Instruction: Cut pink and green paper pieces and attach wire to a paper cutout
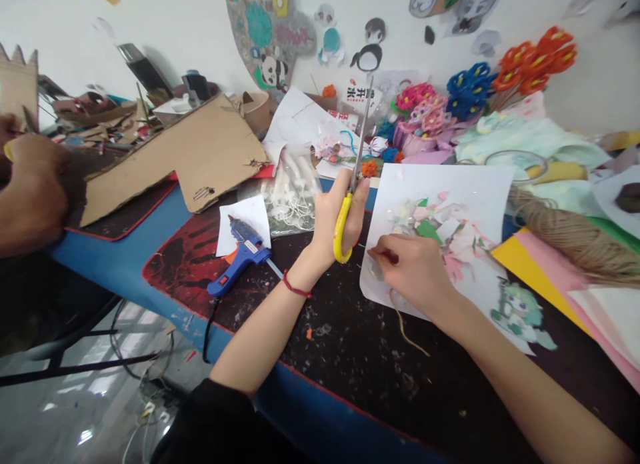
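Left hand (331, 223) grips scissors (357, 167), right hand (414, 265) pinches something, can't tell what; keep blades pointing away.

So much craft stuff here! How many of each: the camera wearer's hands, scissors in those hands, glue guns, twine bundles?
Left hand and right hand: 2
Scissors in the left hand: 1
Blue glue gun: 1
Twine bundle: 1
Total: 5
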{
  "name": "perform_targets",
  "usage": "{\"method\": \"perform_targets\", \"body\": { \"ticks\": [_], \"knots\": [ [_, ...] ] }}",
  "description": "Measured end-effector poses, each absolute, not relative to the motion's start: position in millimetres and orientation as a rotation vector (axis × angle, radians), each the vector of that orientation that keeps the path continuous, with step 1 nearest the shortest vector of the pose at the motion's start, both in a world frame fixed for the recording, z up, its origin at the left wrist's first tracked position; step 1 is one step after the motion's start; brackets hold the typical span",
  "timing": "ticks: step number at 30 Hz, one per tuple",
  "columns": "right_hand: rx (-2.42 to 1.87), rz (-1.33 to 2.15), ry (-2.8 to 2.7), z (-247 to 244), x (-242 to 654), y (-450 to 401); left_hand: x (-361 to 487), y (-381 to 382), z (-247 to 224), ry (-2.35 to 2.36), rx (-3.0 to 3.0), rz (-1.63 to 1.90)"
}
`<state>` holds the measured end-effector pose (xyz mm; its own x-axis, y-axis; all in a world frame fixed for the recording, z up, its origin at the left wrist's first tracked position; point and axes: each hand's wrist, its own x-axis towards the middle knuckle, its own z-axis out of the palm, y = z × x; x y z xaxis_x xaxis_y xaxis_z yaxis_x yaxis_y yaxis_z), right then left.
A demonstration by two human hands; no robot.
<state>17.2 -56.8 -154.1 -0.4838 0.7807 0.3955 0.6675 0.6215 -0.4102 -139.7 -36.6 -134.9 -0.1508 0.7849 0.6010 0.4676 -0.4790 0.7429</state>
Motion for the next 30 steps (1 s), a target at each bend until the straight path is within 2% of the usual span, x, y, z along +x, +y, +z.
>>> {"method": "perform_targets", "body": {
  "ticks": [11,21,30],
  "knots": [
    [-1.191,0.153,-2.437,-150,8,-55,-134,-38,-144,1.379,1.998,1.574],
    [-0.855,-0.308,-2.609,-152,13,-62,-131,-37,-143,1.434,2.016,1.597],
    [-0.764,-0.449,-2.621,-153,14,-61,-132,-39,-146,1.461,1.988,1.586]
  ]
}}
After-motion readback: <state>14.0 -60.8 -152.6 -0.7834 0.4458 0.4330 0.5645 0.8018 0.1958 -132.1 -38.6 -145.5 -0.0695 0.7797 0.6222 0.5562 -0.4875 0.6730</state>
